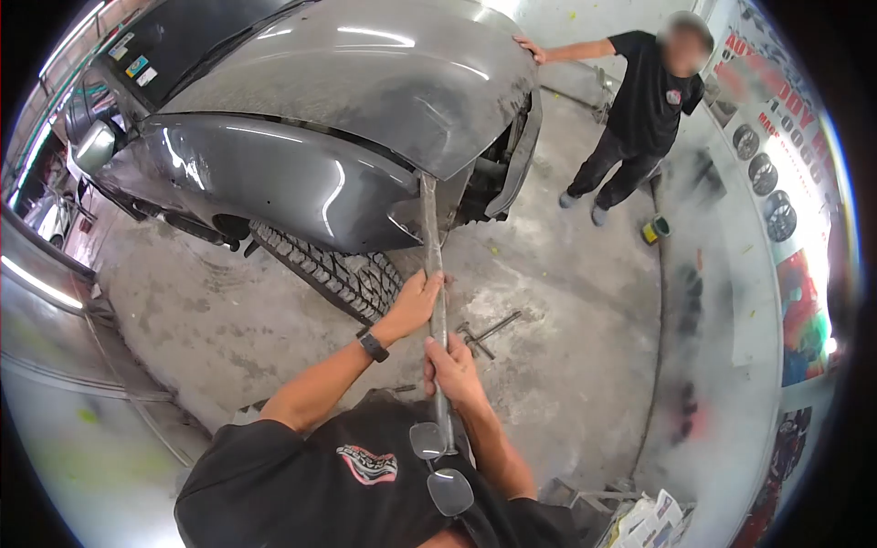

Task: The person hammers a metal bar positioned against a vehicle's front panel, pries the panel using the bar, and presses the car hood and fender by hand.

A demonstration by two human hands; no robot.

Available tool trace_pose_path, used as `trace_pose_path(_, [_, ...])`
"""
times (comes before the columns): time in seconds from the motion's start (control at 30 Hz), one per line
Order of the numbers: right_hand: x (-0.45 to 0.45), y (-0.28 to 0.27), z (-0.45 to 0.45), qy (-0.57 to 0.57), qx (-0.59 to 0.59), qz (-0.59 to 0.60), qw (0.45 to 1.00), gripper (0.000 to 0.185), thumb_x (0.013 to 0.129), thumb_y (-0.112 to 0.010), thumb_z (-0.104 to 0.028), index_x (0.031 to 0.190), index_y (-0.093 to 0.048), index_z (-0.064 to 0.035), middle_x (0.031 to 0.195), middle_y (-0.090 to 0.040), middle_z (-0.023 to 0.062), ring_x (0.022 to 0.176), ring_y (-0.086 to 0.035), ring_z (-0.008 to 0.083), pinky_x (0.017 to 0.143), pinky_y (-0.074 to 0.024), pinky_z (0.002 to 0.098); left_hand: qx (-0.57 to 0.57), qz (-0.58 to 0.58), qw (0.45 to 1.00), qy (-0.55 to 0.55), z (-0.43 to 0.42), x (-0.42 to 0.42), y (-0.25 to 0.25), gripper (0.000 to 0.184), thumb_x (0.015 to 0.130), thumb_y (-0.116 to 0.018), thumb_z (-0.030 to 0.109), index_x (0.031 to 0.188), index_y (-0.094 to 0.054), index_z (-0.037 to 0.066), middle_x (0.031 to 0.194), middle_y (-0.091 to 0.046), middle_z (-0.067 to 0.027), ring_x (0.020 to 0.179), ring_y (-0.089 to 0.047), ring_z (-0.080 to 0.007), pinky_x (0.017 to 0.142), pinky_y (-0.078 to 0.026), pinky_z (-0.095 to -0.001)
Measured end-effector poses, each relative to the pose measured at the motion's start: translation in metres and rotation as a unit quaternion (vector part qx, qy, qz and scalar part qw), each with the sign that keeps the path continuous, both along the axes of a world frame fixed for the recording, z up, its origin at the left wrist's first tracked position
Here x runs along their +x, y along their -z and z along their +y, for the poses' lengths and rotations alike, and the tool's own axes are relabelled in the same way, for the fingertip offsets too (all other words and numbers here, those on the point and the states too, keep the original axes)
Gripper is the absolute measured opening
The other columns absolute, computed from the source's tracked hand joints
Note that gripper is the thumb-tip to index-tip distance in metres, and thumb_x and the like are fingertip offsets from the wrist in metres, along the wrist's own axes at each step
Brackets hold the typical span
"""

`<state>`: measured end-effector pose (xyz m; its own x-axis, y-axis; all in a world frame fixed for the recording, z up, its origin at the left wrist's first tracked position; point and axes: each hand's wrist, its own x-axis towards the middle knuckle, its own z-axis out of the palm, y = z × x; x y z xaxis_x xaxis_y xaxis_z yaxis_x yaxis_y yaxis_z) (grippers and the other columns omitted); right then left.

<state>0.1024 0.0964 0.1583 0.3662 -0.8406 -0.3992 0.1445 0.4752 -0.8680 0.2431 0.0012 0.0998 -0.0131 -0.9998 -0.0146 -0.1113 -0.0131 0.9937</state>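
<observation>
A long grey metal bar runs from the front corner of a dark grey car back toward my chest. My left hand, with a dark watch on the wrist, is wrapped round its middle. Closer to my body, my right hand is closed on the same bar. The bar's far end meets the gap between the hood and the fender; its exact contact there is hidden. At the car's front, the headlight area is open and dark inside. The bar's near end lies by the glasses on my black shirt.
A co-worker stands at the right with one hand on the hood's far edge. The front tyre sticks out below the fender. A cross-shaped wrench lies on the concrete floor. An open can stands near the right wall; newspaper lies lower right.
</observation>
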Motion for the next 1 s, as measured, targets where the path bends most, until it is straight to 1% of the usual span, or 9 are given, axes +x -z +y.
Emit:
trace_pose_path(0.1, [0.018,-0.016,-0.001,0.006,0.025,-0.052,0.998,0.023,0.098,-0.055,-0.024,0.094,-0.045,-0.0032,0.063,-0.052,0.0036,0.041,-0.049,0.0138,0.038,-0.0400,0.0291,0.083,0.004,0.996,0.014,0.007,0.012,-0.043,0.037,0.106,-0.040,0.037,0.107,-0.058,0.004,0.078,-0.060,-0.0016,0.069,-0.052,-0.0086,0.064,-0.044,-0.0269])
trace_pose_path(0.13, [0.024,-0.020,-0.003,0.004,0.024,-0.059,0.998,0.023,0.098,-0.055,-0.024,0.094,-0.045,-0.0032,0.063,-0.052,0.0037,0.041,-0.049,0.0139,0.038,-0.0400,0.0292,0.087,0.013,0.996,0.021,0.005,0.015,-0.044,0.037,0.106,-0.041,0.037,0.107,-0.058,0.004,0.078,-0.060,-0.0017,0.068,-0.052,-0.0085,0.063,-0.044,-0.0266])
trace_pose_path(0.2, [0.030,-0.020,-0.001,0.011,0.024,-0.055,0.998,0.023,0.098,-0.054,-0.023,0.093,-0.044,-0.0035,0.062,-0.052,0.0040,0.041,-0.049,0.0143,0.038,-0.0396,0.0296,0.094,0.040,0.994,0.031,0.007,0.021,-0.043,0.037,0.105,-0.041,0.037,0.107,-0.057,0.004,0.077,-0.060,-0.0017,0.067,-0.052,-0.0083,0.063,-0.043,-0.0260])
trace_pose_path(0.4, [0.048,-0.010,-0.006,0.038,-0.014,-0.017,0.999,0.021,0.097,-0.053,-0.022,0.093,-0.044,-0.0035,0.060,-0.051,0.0038,0.040,-0.049,0.0147,0.038,-0.0392,0.0296,0.027,0.020,0.997,0.065,-0.003,0.035,-0.025,0.037,0.105,-0.042,0.037,0.107,-0.058,0.004,0.076,-0.061,-0.0024,0.068,-0.053,-0.0090,0.065,-0.044,-0.0257])
trace_pose_path(0.5, [0.081,0.017,-0.035,0.080,-0.067,-0.012,0.994,0.020,0.095,-0.053,-0.019,0.093,-0.044,-0.0017,0.060,-0.051,0.0046,0.040,-0.050,0.0165,0.038,-0.0410,0.0306,0.022,-0.034,0.997,0.062,-0.035,0.052,-0.007,0.036,0.105,-0.042,0.034,0.105,-0.058,0.002,0.077,-0.061,-0.0028,0.069,-0.055,-0.0108,0.065,-0.046,-0.0282])
trace_pose_path(0.57, [0.082,0.020,-0.045,0.080,-0.056,-0.030,0.995,0.018,0.095,-0.053,-0.015,0.098,-0.047,0.0007,0.061,-0.051,0.0046,0.040,-0.050,0.0168,0.038,-0.0420,0.0322,-0.019,-0.055,0.997,0.050,-0.061,0.054,0.010,0.037,0.106,-0.041,0.034,0.104,-0.058,0.001,0.077,-0.061,-0.0035,0.069,-0.055,-0.0120,0.065,-0.047,-0.0300])
trace_pose_path(0.73, [0.060,0.021,-0.037,0.039,-0.022,0.018,0.999,0.023,0.093,-0.053,-0.015,0.105,-0.045,0.0025,0.062,-0.052,0.0056,0.041,-0.051,0.0166,0.038,-0.0404,0.0309,-0.009,-0.055,0.998,0.040,-0.039,0.036,-0.008,0.037,0.106,-0.040,0.034,0.104,-0.058,0.001,0.077,-0.060,-0.0025,0.070,-0.054,-0.0103,0.066,-0.046,-0.0291])
trace_pose_path(0.77, [0.064,0.016,-0.036,0.031,0.009,0.018,0.999,0.022,0.093,-0.056,-0.014,0.105,-0.046,0.0022,0.065,-0.053,0.0057,0.043,-0.055,0.0168,0.040,-0.0452,0.0329,0.004,-0.046,0.998,0.044,-0.036,0.040,-0.011,0.037,0.106,-0.040,0.034,0.103,-0.058,0.002,0.077,-0.060,-0.0024,0.070,-0.054,-0.0099,0.066,-0.046,-0.0287])
trace_pose_path(1.0, [0.076,0.014,-0.047,0.034,-0.051,0.010,0.998,0.023,0.091,-0.052,-0.010,0.107,-0.045,0.0037,0.065,-0.053,0.0064,0.043,-0.055,0.0176,0.040,-0.0470,0.0333,0.017,0.002,0.998,0.061,-0.046,0.052,-0.008,0.038,0.106,-0.040,0.035,0.103,-0.060,0.002,0.078,-0.059,-0.0010,0.066,-0.052,-0.0079,0.061,-0.044,-0.0260])
